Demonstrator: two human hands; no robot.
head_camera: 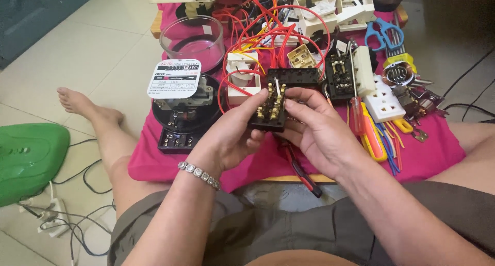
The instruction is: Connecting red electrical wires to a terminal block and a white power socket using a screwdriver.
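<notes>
Holding a small black plastic terminal block with brass screw contacts (269, 111) between both hands, the person sits on a tiled floor with legs spread around a low board draped in a magenta cloth (433, 147). The left hand (234, 134) cups the block from below and from its left side, fingers curled and clamped against its edge, thumb up beside the brass contacts. A beaded silver bracelet (198, 174) circles that wrist. The right hand (319, 129) closes on the block from the right, fingertips pressed together against its top near a short white wire end (277, 86) that sticks up from it. The block is lifted just above the cloth, near the front middle of the board.

Left of the hands lies a round black electricity meter base with a white printed faceplate (180, 103), and behind it stands its clear glass dome cover (192, 39). Loops of red insulated wire (273, 26) tangle across the back of the cloth among white plastic switch frames (340, 5). To the right rest a white multi-pin socket plate (384, 98), a yellow-and-red-handled screwdriver (368, 134), blue-handled scissors (384, 34) and red-handled pliers (304, 176) that lie partly under the right wrist. A green plastic cover (28, 158) sits on the floor at far left.
</notes>
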